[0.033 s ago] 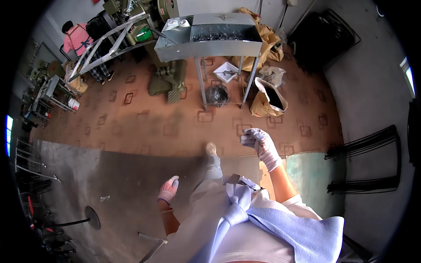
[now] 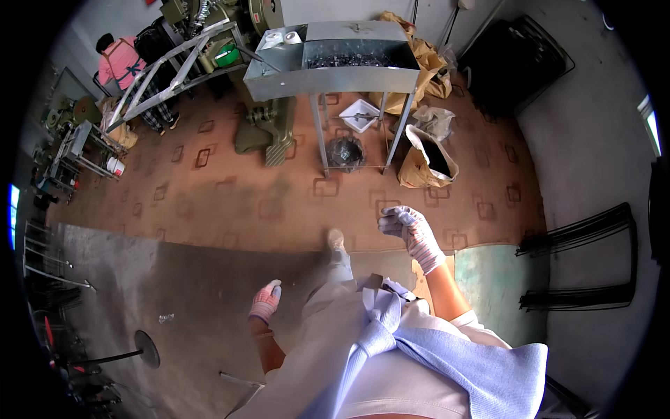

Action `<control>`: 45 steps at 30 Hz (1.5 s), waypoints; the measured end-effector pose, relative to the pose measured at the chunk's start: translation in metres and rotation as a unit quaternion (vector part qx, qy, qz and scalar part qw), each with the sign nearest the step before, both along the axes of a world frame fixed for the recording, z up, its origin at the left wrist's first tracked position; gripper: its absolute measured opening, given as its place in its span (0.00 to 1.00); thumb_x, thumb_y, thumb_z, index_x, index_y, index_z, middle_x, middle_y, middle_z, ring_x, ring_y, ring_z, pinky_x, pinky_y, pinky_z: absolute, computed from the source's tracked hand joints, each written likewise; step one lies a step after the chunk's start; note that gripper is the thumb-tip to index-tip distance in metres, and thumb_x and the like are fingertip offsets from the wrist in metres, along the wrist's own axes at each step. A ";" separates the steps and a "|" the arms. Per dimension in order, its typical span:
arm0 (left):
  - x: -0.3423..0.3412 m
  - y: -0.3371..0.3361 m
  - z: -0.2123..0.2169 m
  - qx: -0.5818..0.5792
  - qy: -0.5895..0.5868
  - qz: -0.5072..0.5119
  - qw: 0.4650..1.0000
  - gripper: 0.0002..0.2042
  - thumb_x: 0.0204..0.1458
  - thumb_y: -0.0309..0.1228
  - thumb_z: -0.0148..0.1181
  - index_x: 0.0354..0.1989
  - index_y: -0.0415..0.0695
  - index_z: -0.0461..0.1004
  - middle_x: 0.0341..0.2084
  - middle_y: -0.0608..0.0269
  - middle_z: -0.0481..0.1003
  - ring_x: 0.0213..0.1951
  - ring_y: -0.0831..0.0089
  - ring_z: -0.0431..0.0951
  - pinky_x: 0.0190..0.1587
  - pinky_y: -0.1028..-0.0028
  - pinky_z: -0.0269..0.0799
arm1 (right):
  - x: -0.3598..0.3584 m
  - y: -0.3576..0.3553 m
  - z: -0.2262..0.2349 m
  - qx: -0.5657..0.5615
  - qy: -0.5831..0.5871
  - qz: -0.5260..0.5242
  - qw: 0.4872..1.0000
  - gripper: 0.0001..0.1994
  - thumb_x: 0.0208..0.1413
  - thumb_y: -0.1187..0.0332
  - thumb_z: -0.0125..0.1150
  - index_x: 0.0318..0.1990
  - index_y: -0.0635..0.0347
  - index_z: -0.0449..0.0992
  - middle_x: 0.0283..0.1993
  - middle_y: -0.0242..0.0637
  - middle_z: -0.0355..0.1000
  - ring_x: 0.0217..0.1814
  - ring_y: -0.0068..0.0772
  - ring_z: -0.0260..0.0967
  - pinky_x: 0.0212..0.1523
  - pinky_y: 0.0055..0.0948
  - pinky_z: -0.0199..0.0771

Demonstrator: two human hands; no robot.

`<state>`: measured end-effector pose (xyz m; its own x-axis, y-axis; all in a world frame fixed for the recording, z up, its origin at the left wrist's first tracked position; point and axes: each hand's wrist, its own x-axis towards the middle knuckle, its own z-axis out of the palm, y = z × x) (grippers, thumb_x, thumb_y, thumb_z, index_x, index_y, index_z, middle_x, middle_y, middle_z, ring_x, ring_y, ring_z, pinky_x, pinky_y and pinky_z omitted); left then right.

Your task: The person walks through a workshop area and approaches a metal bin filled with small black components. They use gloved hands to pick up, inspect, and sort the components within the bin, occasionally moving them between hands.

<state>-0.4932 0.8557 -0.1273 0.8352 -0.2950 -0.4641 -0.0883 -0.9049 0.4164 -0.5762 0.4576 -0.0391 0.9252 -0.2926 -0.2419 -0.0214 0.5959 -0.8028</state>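
My left hand (image 2: 265, 302), in a white glove with reddish stripes, hangs at my left side above the grey floor. Its fingers bend loosely, the thumb stands a little apart, and no object shows in it. Further forward on the right is my right hand (image 2: 413, 234), in a similar striped glove. Its fingers are half bent and point left, with nothing visible between them. Neither hand touches anything. Ahead stands a metal work table (image 2: 328, 80) with a trough of small dark pieces (image 2: 352, 60). Nearest to my right hand is an open brown sack (image 2: 422, 171) with dark contents.
A green machine base (image 2: 269, 133) stands left of the table. Under the table are a white tray (image 2: 359, 115) and a lined bin (image 2: 345, 152). Black metal frames (image 2: 593, 258) lean at the right wall. A person in pink (image 2: 122, 63) works far left. A round stand base (image 2: 146, 349) is at lower left.
Both my hands have shifted very slightly left. Nothing else has visibly moved.
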 end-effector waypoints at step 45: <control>0.513 -0.540 0.118 0.103 -0.061 -0.156 0.980 0.18 0.44 0.29 0.60 0.47 0.50 0.67 0.37 0.55 0.72 0.40 0.59 0.73 0.43 0.64 0.69 | 0.519 -0.336 0.039 -0.618 0.132 0.258 0.731 0.10 0.50 0.65 0.54 0.37 0.60 0.75 0.33 0.40 0.75 0.36 0.41 0.72 0.40 0.35 0.70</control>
